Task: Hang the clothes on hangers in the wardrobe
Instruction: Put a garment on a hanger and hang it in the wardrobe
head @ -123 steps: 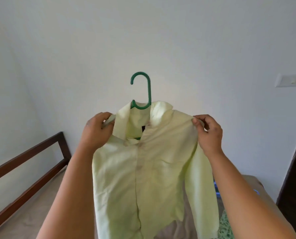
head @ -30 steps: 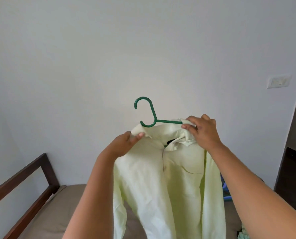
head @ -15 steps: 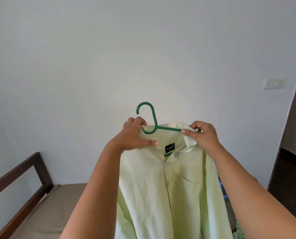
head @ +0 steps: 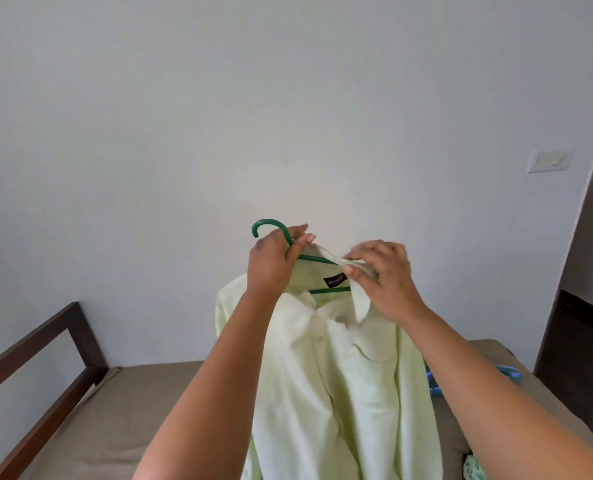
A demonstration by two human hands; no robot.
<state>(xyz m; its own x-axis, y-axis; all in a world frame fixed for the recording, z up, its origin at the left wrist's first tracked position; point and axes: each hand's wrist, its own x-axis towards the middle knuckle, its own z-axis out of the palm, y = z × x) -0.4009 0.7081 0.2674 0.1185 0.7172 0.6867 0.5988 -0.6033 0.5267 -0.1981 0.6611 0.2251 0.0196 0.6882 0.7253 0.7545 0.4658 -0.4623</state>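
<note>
White wall behind. Our left hand (head: 271,263) grips green hanger (head: 290,242) neck, hook pointing left; our right hand (head: 381,275) pinches shirt (head: 340,375) collar beside it.

One pale green shirt (head: 340,375) up in front — one green hanger (head: 274,227) in its collar. Two hands: left hand (head: 271,263), right hand (head: 385,278). One bed (head: 122,410) below, one wall switch (head: 549,160), one blue item (head: 508,374) — partly hidden.
</note>
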